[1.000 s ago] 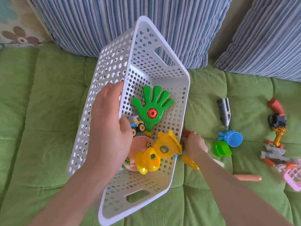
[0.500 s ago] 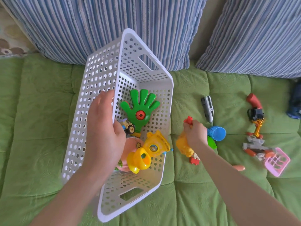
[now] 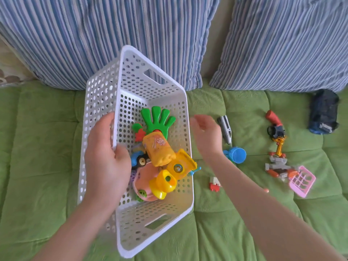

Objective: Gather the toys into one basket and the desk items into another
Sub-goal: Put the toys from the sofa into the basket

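A white basket point(image 3: 154, 213) with perforated walls is held tilted over the green sofa cover point(image 3: 37, 157). Its left long rim is gripped by the left hand point(image 3: 105, 161), with the thumb inside the wall and the fingers curled round the outside.

Toys are heaped in the middle of the basket. A yellow duck toy point(image 3: 163, 183) is seen nearest, lying on a pink toy point(image 3: 144, 182). Just beyond, a yellow-orange carrot toy point(image 3: 158, 149) is laid across a green hand toy point(image 3: 158, 117), and a small blue car point(image 3: 138, 160) is wedged beside the left thumb.

The right hand point(image 3: 206, 136) is held just beside the basket's right rim. It is blurred, with the fingers loosely apart and nothing gripped.

Other toys are scattered on the sofa to the right:
- A small red-and-white toy point(image 3: 214, 183) lies near the forearm.
- A blue cup point(image 3: 237, 155) is partly hidden behind the wrist.
- A white toy train point(image 3: 225, 129) is seen beyond the cup.
- Farther right, a pink grid toy point(image 3: 302, 180) is touched by a grey-and-orange robot point(image 3: 278, 166).
- A red-and-gold toy gun point(image 3: 275, 129) lies beyond the robot.
- A dark blue object point(image 3: 323, 112) lies farthest right; what it is cannot be told.

Two blue-striped cushions point(image 3: 113, 34) are propped along the back.
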A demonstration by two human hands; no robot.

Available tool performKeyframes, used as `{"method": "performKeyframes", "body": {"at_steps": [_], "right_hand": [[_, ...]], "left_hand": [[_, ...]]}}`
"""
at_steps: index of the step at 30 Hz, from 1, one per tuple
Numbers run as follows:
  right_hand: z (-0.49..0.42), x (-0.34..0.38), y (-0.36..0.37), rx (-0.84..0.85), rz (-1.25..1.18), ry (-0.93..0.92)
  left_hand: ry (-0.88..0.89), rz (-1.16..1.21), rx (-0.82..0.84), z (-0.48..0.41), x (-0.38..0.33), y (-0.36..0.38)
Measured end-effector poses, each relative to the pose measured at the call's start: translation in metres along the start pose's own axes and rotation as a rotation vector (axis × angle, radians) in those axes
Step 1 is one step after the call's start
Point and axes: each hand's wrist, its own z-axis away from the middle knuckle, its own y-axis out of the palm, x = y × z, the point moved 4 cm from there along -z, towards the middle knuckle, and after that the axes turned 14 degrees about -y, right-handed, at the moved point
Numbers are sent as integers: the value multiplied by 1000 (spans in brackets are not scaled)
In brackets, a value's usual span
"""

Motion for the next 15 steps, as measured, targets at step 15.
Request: {"method": "performKeyframes", "body": {"at_steps": [15], "right_hand": [[77,-185,-29,630,771,346]], "left_hand": [[68,25,42,13,-20,56]]}}
